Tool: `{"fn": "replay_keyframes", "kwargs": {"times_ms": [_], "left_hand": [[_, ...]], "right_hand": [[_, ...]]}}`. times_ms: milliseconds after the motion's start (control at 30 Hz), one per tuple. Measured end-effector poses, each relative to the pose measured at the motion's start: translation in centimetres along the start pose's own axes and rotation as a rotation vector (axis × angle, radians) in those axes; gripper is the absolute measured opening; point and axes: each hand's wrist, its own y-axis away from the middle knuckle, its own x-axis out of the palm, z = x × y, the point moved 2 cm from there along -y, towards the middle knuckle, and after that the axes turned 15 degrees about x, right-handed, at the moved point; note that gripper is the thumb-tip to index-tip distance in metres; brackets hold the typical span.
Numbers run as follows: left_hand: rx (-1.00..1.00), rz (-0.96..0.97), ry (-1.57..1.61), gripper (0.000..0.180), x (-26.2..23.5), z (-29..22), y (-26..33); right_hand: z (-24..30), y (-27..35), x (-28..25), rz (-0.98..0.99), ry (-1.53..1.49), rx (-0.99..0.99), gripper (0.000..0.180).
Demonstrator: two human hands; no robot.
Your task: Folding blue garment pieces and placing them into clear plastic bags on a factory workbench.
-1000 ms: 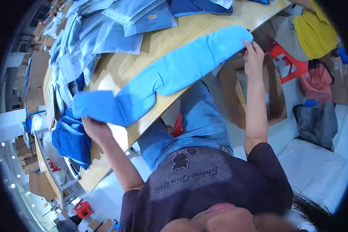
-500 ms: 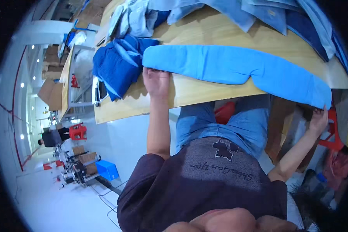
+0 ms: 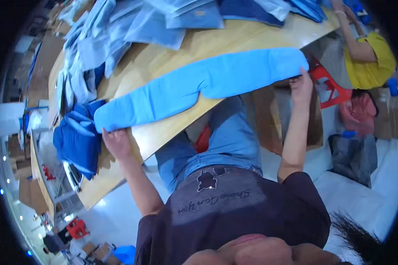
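Observation:
A long light blue fabric piece (image 3: 199, 86) lies stretched across the front of a wooden table (image 3: 163, 62). My left hand (image 3: 116, 142) grips its left end near the table's edge. At the right end, my right hand (image 3: 301, 86) holds the fabric where it hangs off the table's corner. The cloth is pulled flat between both hands.
A stack of dark blue folded garments (image 3: 77, 137) sits left of my left hand. Pale blue bagged garments (image 3: 132, 31) cover the table's far side. A person in a yellow top (image 3: 365, 57) sits at the right, beside a red stool (image 3: 329, 86) and a cardboard box (image 3: 269, 110).
The view has swung while both hands kept hold of the cloth's ends. The fabric stays stretched along the table edge.

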Motion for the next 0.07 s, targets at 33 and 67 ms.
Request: {"fn": "replay_keyframes", "kwargs": {"times_ms": [33, 67], "left_hand": [[0.031, -0.043, -0.067, 0.042, 0.18, 0.1, -0.2], [0.065, -0.09, -0.137, 0.045, 0.68, 0.29, -0.34]], "right_hand": [[0.01, -0.31, -0.66, -0.025, -0.003, 0.004, 0.02], [0.33, -0.33, -1.21, -0.048, -0.005, 0.014, 0.021]]}}
